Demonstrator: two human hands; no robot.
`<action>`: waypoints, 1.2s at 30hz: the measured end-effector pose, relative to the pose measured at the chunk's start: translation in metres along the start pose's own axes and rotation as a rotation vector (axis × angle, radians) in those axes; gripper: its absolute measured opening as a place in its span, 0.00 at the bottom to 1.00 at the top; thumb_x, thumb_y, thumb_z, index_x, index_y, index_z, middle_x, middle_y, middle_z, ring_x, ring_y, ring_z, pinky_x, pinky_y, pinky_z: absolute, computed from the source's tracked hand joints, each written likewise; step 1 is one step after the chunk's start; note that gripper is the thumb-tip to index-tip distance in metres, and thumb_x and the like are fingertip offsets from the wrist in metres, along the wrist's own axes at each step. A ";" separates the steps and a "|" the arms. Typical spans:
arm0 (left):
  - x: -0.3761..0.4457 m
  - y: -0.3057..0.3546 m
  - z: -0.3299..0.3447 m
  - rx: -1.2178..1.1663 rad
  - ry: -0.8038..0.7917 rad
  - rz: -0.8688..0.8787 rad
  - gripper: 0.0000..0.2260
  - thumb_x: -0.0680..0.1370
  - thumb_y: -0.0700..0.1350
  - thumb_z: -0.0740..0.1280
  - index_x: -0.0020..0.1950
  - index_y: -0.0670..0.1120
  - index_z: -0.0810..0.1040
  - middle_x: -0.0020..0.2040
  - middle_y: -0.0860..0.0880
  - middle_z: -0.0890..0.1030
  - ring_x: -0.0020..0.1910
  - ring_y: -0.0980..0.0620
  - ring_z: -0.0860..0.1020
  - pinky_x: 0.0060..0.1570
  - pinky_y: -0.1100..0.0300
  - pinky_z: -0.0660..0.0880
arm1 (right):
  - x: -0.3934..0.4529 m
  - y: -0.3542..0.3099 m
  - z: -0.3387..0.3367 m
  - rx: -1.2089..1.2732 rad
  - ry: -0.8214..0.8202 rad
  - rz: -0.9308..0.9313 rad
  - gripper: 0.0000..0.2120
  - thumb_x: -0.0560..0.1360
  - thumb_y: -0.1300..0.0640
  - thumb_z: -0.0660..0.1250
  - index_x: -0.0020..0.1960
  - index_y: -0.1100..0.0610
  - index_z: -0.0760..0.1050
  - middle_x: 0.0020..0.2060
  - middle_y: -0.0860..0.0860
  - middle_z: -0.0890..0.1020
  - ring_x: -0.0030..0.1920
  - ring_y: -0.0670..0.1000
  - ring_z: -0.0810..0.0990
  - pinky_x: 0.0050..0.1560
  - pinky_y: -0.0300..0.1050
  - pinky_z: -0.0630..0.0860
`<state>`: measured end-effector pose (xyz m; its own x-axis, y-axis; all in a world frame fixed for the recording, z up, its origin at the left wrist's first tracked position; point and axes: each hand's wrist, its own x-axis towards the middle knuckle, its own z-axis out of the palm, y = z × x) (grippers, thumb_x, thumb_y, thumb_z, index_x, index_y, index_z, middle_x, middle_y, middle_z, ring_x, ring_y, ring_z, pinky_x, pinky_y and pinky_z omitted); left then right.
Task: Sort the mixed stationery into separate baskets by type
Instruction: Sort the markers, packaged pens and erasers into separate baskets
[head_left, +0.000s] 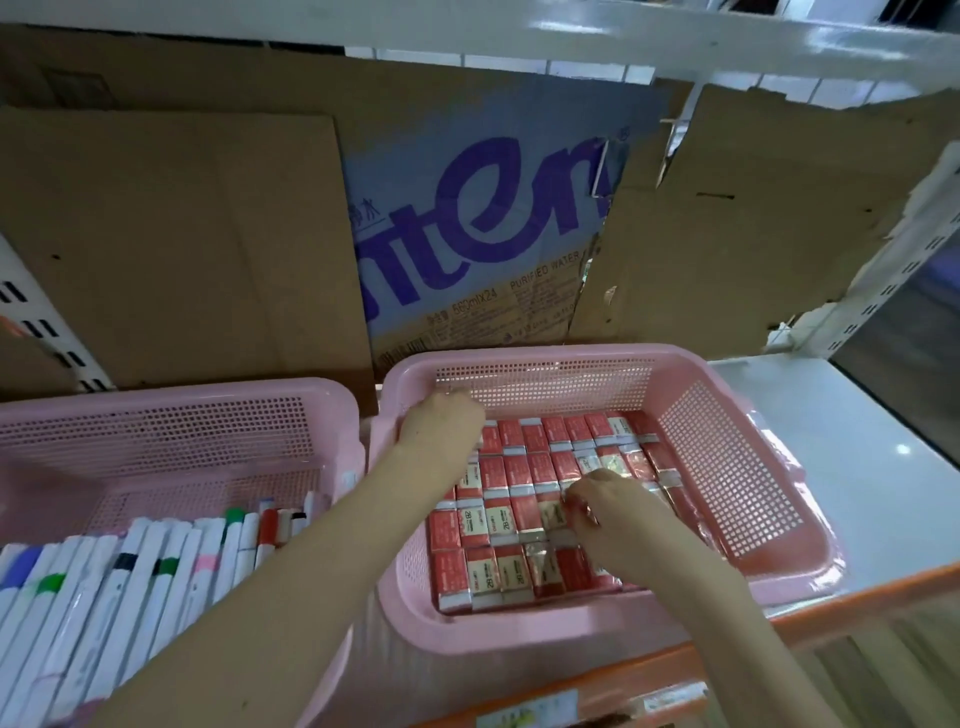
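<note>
Flattened cardboard (182, 234) backs a white shelf (810, 441) carrying two pink baskets: markers (130, 571) in the left basket (171, 395), boxed erasers (519, 467) in the right basket (727, 587). Both hands work inside the eraser basket, apparently squaring rows: the left hand (441, 423) curls at the far-left corner, its grasp hidden, and the right hand (605, 501) pinches an eraser mid-tray, which next needs seating flush.

We see two pink baskets side by side: the right basket (727, 467) holds red-wrapped erasers (524, 473) lying flat in rows; the left basket (156, 431) holds white markers (130, 582) lying side by side.
</note>
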<state>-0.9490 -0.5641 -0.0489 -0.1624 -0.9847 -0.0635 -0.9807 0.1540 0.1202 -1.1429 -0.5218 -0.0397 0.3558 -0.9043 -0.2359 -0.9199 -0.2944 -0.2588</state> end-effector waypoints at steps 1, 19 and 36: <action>-0.004 0.003 -0.003 0.000 0.003 -0.007 0.07 0.78 0.42 0.64 0.55 0.46 0.77 0.51 0.48 0.79 0.45 0.51 0.78 0.44 0.58 0.76 | -0.002 0.000 -0.001 0.019 -0.004 0.016 0.11 0.79 0.59 0.58 0.57 0.59 0.76 0.55 0.51 0.76 0.53 0.52 0.75 0.51 0.41 0.71; -0.187 0.025 -0.021 -0.503 0.575 -0.333 0.08 0.73 0.39 0.71 0.51 0.44 0.81 0.43 0.57 0.77 0.41 0.64 0.75 0.41 0.74 0.70 | -0.040 -0.040 -0.013 0.128 0.203 -0.274 0.16 0.81 0.49 0.55 0.63 0.55 0.73 0.57 0.50 0.78 0.58 0.51 0.75 0.56 0.43 0.70; -0.431 -0.176 -0.018 -0.236 0.682 -0.583 0.03 0.72 0.40 0.73 0.44 0.43 0.82 0.33 0.51 0.80 0.29 0.53 0.76 0.33 0.66 0.68 | -0.099 -0.312 0.075 0.152 0.175 -0.533 0.16 0.80 0.49 0.56 0.65 0.52 0.72 0.60 0.48 0.76 0.62 0.50 0.71 0.62 0.44 0.67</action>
<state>-0.7047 -0.1680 -0.0243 0.5224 -0.7476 0.4100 -0.8273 -0.3279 0.4562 -0.8787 -0.3167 -0.0060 0.7193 -0.6845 0.1190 -0.5823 -0.6873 -0.4342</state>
